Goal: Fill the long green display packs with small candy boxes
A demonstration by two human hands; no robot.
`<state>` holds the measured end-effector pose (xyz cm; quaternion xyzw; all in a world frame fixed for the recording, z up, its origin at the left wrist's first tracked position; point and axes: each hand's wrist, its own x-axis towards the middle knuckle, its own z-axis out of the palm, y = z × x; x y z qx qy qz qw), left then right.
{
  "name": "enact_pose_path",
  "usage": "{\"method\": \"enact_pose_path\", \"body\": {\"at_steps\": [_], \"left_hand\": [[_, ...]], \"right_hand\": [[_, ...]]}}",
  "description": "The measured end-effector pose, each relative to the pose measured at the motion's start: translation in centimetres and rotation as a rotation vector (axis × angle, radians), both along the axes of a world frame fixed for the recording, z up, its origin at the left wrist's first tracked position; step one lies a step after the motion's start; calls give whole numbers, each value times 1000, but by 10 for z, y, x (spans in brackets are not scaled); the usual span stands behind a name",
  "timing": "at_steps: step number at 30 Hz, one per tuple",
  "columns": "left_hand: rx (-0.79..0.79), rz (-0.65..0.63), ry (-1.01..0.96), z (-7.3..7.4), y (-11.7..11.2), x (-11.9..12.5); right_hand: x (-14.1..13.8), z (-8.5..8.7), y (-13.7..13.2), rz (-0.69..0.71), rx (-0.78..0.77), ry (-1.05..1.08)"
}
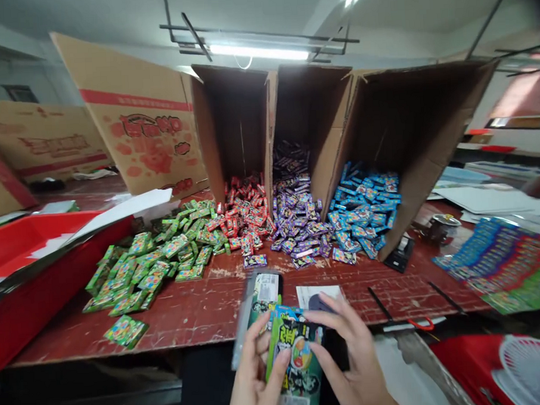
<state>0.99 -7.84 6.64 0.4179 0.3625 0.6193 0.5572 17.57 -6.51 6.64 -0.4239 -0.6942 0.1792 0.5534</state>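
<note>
Low in the middle, I hold a dark green printed candy pouch [299, 359] with a round, colourful picture. My left hand [254, 367] grips its left edge, thumb on the front, and a light green strip shows along that side. My right hand [350, 354] pinches the upper right, thumb and fingers at the top edge. A bit of a blue packet [288, 312] shows at the top of the pouch; whether it is inside or behind, I cannot tell. Behind my left hand lies a stack of similar dark pouches [265, 286] at the table edge.
Cardboard boxes [313, 114] spill red packets [247, 206], purple packets [300, 219] and blue packets [364, 213] onto the red table [203, 310]. Green packets [152, 267] are heaped at left beside a red bin [62, 265]. Coloured printed sheets [505, 261] lie right, above a white fan [531, 361].
</note>
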Motion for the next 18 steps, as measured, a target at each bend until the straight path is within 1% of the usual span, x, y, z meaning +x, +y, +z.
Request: {"method": "enact_pose_path", "body": {"at_steps": [1, 3, 5, 6, 7, 8, 10, 12, 13, 15, 18], "left_hand": [[2, 2, 13, -6, -4, 1], [1, 18, 53, -15, -11, 1], [4, 48, 117, -19, -12, -2], [6, 46, 157, -20, -11, -5], [5, 28, 199, -19, -9, -9], [1, 6, 240, -19, -6, -12], [-3, -25, 315, -17, 1, -18], [15, 8, 376, -17, 8, -21], [35, 37, 393, -18, 11, -21], [83, 67, 384, -19, 16, -18], [125, 54, 277, -19, 21, -14]], "right_hand": [[0, 7, 5, 68, 1, -23], [-5, 13, 11, 200, -85, 62], [-12, 12, 14, 320, -225, 170], [-15, 9, 15, 358, -281, 202], [-18, 6, 14, 364, -311, 225], [-19, 1, 14, 332, -313, 247], [-22, -10, 11, 176, -266, 307], [-27, -21, 8, 47, -227, 360], [-29, -26, 7, 31, -225, 378], [-35, -33, 6, 74, -254, 398], [-40, -38, 8, 97, -276, 456]]}}
